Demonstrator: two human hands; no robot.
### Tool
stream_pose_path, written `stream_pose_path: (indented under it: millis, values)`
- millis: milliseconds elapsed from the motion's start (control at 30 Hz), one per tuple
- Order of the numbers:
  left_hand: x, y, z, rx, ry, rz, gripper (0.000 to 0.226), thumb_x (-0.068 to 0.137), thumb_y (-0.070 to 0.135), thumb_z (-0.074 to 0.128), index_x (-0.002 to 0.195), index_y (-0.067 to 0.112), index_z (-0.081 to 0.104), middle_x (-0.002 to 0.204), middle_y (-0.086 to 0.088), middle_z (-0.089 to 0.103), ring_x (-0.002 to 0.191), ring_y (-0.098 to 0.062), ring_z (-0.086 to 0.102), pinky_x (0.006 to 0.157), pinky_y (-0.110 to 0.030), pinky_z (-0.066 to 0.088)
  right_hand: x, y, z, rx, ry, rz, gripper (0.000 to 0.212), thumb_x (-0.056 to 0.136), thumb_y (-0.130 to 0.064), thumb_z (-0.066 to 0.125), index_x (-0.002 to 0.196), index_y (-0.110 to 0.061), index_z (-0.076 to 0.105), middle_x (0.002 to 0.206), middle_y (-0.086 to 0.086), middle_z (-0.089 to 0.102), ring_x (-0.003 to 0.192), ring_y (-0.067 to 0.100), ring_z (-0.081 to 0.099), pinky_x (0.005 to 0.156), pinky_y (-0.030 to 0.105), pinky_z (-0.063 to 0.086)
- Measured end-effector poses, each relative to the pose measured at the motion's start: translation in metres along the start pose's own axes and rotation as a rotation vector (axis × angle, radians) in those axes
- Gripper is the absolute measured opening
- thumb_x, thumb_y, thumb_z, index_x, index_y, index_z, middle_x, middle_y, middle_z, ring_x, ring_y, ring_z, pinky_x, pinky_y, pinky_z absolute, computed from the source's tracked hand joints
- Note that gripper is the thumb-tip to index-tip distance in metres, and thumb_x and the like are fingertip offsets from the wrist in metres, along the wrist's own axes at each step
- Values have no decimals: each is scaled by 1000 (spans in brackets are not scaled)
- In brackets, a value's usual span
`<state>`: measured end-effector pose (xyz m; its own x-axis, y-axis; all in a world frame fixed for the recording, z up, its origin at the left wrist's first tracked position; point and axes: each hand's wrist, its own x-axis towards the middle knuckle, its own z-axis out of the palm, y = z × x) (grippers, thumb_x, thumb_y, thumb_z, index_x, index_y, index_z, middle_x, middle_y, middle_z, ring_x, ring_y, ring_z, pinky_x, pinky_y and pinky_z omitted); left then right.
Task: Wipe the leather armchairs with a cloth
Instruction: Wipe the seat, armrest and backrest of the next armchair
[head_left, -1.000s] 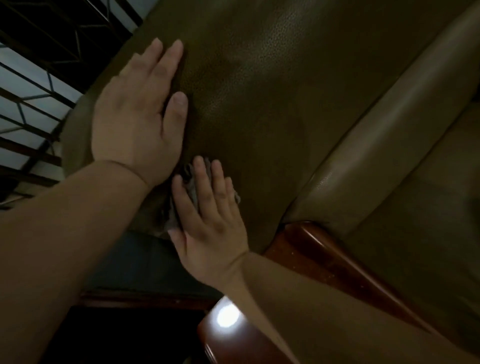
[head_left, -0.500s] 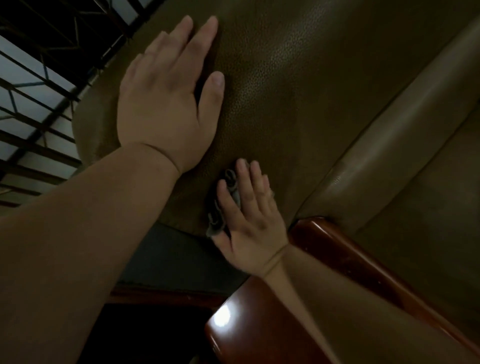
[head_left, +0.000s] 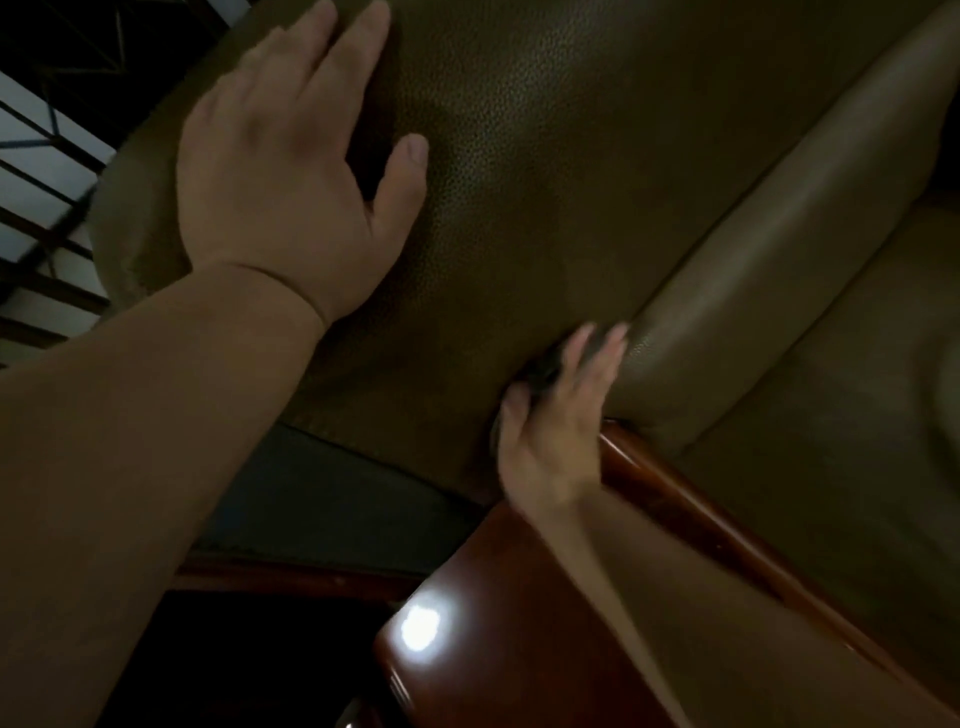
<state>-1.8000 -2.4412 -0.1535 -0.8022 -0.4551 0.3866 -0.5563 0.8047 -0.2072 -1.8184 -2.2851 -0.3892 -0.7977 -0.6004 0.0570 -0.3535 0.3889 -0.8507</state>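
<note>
1. Against the olive-green back panel of the leather armchair (head_left: 545, 156), the left hand (head_left: 291, 192) lies flat, fingers straight and thumb spread, gripping nothing and seemingly just bracing the person.
2. Lower down, the right hand (head_left: 556, 431) presses a small grey cloth (head_left: 543, 371) onto the leather with straight fingers. The cloth sits under the palm and fingers, right where the back panel meets the rolled padded edge (head_left: 779, 249), just above the polished wooden armrest (head_left: 519, 597). The hand is blurred, so I cannot tell whether the thumb also hooks the cloth; it looks pressed rather than pinched.
3. Progress, as a judgement: the wiping is under way on the lower part of this panel, near the seam. The leather shows no clear wet streak or dust line in this dim light, so which areas are already done cannot be read from the surface.
4. What seems left: the upper panel beneath and around the left hand, the rolled edge, and the cushion surface (head_left: 857, 441) at the right. The task speaks of armchairs in the plural, and only this one is in view, so others presumably remain.
5. Writing and brands: no label, tag, logo or lettering can be read anywhere. The bright spot on the wooden armrest is a reflection of light, not a mark.
6. Behind the chair at upper left, dark window bars (head_left: 47, 171) cross a pale pane; nothing legible is there either.
</note>
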Motion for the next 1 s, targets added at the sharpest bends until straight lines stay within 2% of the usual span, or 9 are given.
stream_pose_path:
  millis: [133, 333, 433, 500, 567, 633, 733, 867, 1000]
  values:
    - [-5, -1, 3, 15, 9, -1, 77, 104, 70, 21, 166, 25, 27, 167, -9, 37, 152, -32, 36, 126, -48, 25, 98, 4, -52, 161, 224, 139, 78, 104, -48, 22, 164, -5, -2, 171, 22, -10, 159, 36, -9, 129, 50, -2]
    - [-10, 1, -1, 0, -51, -67, 70, 106, 63, 26, 167, 30, 19, 172, -9, 28, 158, -31, 25, 128, -57, 22, 17, 61, -31, -199, -45, -174, 76, 104, -43, 38, 165, -11, 4, 173, 18, -5, 158, 33, -16, 129, 52, 2]
    - [-4, -10, 9, 29, -66, -68, 68, 105, 60, 29, 168, 36, 13, 173, 6, 22, 160, -26, 22, 129, -56, 21, 31, 91, -53, -302, -145, -356, 76, 106, -39, 41, 164, -12, 1, 173, 17, -5, 159, 35, -14, 129, 48, -2]
    - [-5, -28, 25, 91, -97, -107, 67, 102, 51, 31, 166, 44, 16, 171, 18, 22, 158, -20, 26, 126, -58, 27, 56, 96, -73, -282, -124, -338, 76, 104, -36, 45, 165, -10, 7, 172, 20, 0, 159, 39, -8, 129, 52, 3]
    - [-21, -40, 23, 133, -131, -39, 63, 102, 46, 35, 164, 42, 27, 171, 9, 29, 156, -17, 30, 123, -61, 32, 88, 98, -91, -211, -73, -196, 73, 106, -38, 39, 165, -9, 8, 172, 20, -2, 159, 40, -7, 129, 53, 4]
    - [-11, 16, 26, 164, -111, 0, 61, 105, 51, 35, 165, 37, 30, 174, 5, 22, 159, -21, 23, 126, -60, 27, 115, 107, -110, -135, -47, -86, 72, 107, -39, 33, 166, -12, 3, 173, 16, -8, 158, 38, -11, 129, 51, 1]
    - [22, 146, 29, 294, -262, 231, 63, 101, 45, 35, 162, 31, 37, 176, -1, 15, 162, -33, 9, 122, -76, 11, 128, 127, -132, -73, -69, -72, 71, 108, -38, 35, 166, -16, 0, 173, 11, -13, 158, 36, -17, 129, 50, -2]
    - [89, 240, 81, 657, -453, 395, 73, 100, 59, 13, 167, 34, -1, 174, -9, -20, 160, -37, -21, 120, -73, -11, 152, 158, -150, -101, -122, -235, 72, 106, -40, 35, 166, -15, 1, 173, 14, -8, 158, 36, -15, 129, 56, 2]
    - [138, 267, 128, 749, -430, 666, 75, 98, 60, -8, 164, 27, -20, 169, -14, -32, 157, -40, -28, 122, -69, -16, 248, 185, -194, -69, 72, -49, 72, 105, -38, 35, 165, -8, 8, 173, 19, -1, 158, 42, -7, 129, 55, 3]
